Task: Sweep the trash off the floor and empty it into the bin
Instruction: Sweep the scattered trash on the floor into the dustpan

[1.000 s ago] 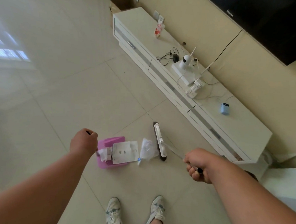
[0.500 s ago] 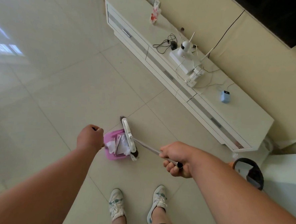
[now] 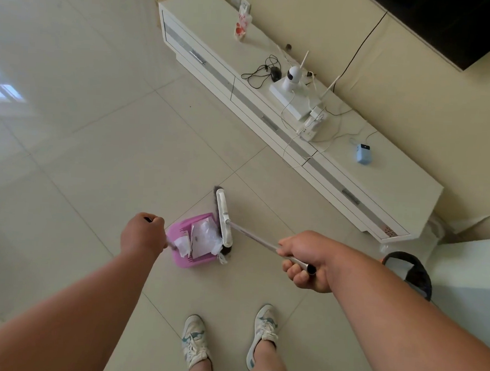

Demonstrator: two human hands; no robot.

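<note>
A pink dustpan (image 3: 177, 233) rests on the tiled floor in front of my feet. White paper and plastic trash (image 3: 203, 237) lies inside it. My left hand (image 3: 142, 232) is closed around the dustpan's long handle, just left of the pan. My right hand (image 3: 305, 260) grips the metal handle of a broom. The white broom head (image 3: 224, 217) with dark bristles presses against the pan's open right side, up against the trash. A bin with a dark rim (image 3: 422, 270) shows at the right, partly hidden by my right arm.
A long white TV cabinet (image 3: 395, 191) runs along the wall, carrying a router (image 3: 289, 99), a small camera, cables and a blue device (image 3: 362, 154). My two shoes (image 3: 194, 340) stand behind the pan. A white unit (image 3: 473, 274) sits at the right edge.
The broom head swept left and pushed the paper and plastic from the floor into the dustpan. It now rests at the pan's mouth. My left hand stayed on the dustpan handle.
</note>
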